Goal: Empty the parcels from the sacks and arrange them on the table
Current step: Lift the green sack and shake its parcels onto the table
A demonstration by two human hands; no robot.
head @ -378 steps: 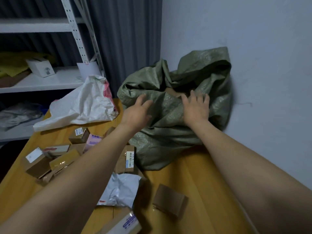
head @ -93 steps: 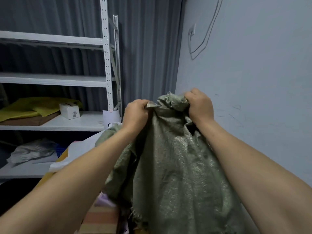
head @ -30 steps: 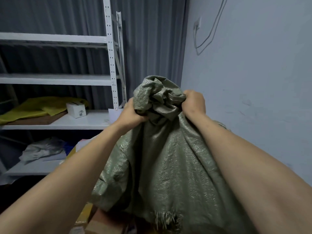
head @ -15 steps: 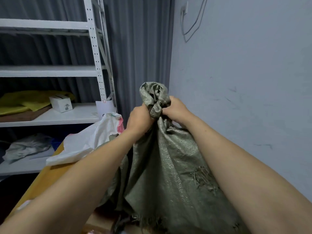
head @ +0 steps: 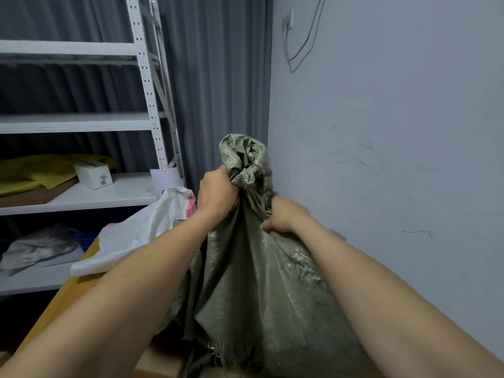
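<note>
My left hand [head: 216, 196] is clamped on the bunched end of the green sack [head: 259, 290]; my right hand [head: 285, 215] has its grip closed on the cloth just below. The sack hangs down over the surface [head: 65, 298], near the wall [head: 381, 132], with a white sack [head: 131, 236] lying left of it.

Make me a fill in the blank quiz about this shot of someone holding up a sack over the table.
The left hand and the right hand both grip a ____ woven sack.
The ____ hand grips it higher up, just under the bunched top.
A second sack, ____ in colour, lies on the table beyond the left forearm.
Missing words: green; left; white.
</note>
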